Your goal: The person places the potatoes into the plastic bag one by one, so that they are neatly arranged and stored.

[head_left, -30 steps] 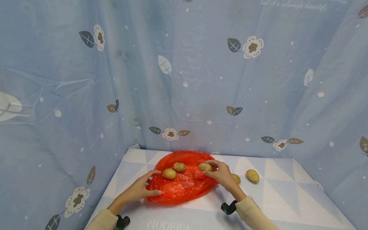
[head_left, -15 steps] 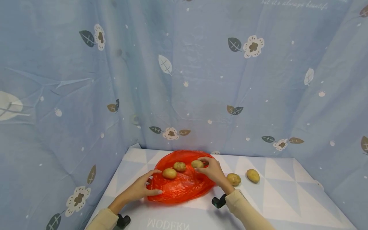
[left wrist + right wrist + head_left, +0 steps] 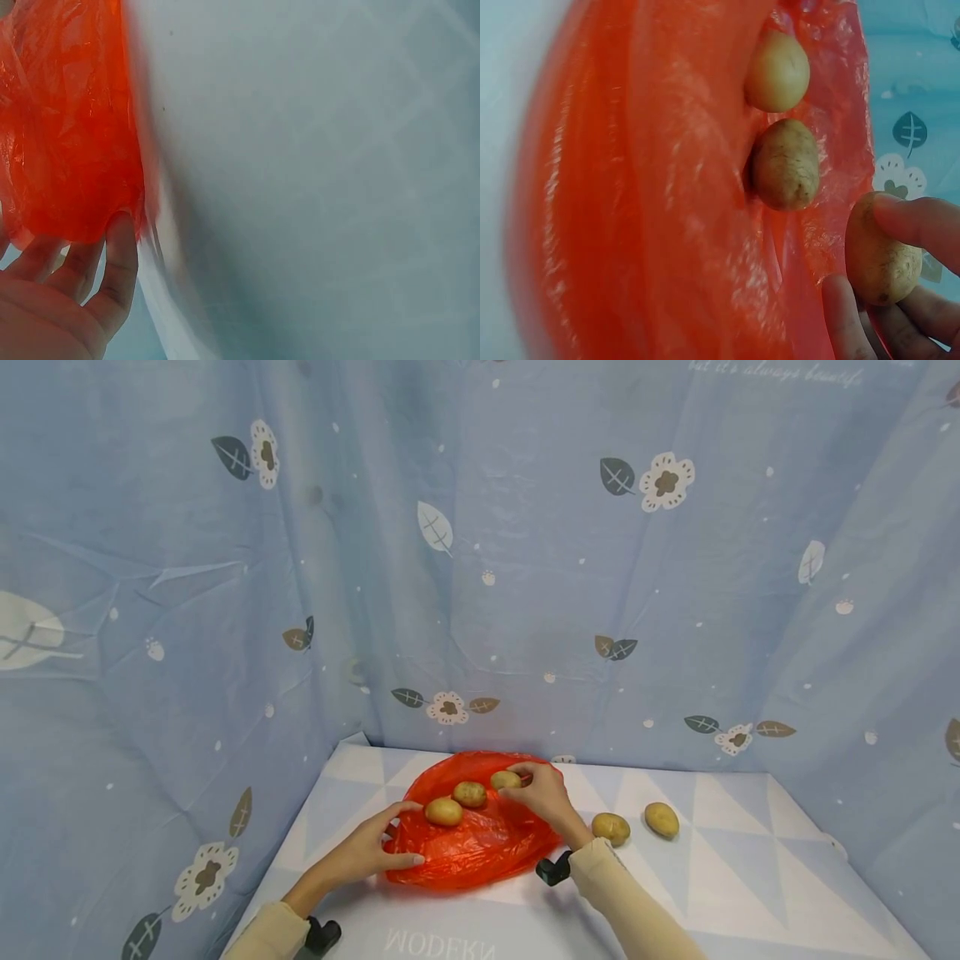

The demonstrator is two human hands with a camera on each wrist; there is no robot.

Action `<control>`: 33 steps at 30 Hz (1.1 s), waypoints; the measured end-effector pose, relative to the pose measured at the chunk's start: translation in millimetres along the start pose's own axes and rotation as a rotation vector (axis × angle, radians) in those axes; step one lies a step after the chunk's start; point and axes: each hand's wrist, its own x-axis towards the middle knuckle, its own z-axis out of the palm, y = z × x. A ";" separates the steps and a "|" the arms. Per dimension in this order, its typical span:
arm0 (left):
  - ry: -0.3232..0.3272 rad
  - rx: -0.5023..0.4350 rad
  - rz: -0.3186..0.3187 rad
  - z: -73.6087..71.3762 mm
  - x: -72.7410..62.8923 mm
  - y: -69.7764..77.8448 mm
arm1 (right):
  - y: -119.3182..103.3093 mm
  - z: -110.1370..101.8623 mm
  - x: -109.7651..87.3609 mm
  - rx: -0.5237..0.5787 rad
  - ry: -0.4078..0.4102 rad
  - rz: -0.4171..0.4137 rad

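A red plastic bag [image 3: 487, 847] lies spread on the table. My left hand [image 3: 367, 847] grips its left edge, thumb and forefinger spread over it; the left wrist view shows the other fingers [image 3: 120, 262] bent against the plastic. Two potatoes lie on the bag: a smooth potato [image 3: 444, 812] nearer my left hand and a rougher potato [image 3: 470, 794] beside it. At the bag's far right part, my right hand [image 3: 543, 793] pinches a third potato [image 3: 506, 780] between thumb and fingers. In the right wrist view this held potato [image 3: 881, 255] appears beside the other two.
Two more potatoes, a nearer potato [image 3: 611, 829] and a farther potato [image 3: 662, 820], lie on the patterned tablecloth [image 3: 735, 877] right of the bag. Blue printed curtains [image 3: 525, 568] stand behind the table and along its sides.
My right hand has carried its potato leftward and slightly farther back over the bag, near the other two. The nearer loose potato on the right is now uncovered. My left hand stays put.
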 end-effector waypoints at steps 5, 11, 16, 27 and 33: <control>-0.001 0.003 0.000 0.4 -0.2 -0.3 | -2.4 4.5 4.0 0.042 -0.021 0.052; 0.001 0.000 -0.019 1.7 -0.2 -0.1 | 1.1 12.7 11.0 0.088 -0.048 0.106; 0.001 0.009 -0.009 1.4 0.2 0.7 | 1.3 19.5 15.4 0.134 -0.032 0.152; 0.001 0.019 0.043 1.3 -0.1 -1.0 | 3.8 31.6 17.1 0.234 0.032 0.288; -0.001 0.017 0.042 1.2 1.3 -1.6 | 4.9 35.0 16.5 0.245 0.045 0.312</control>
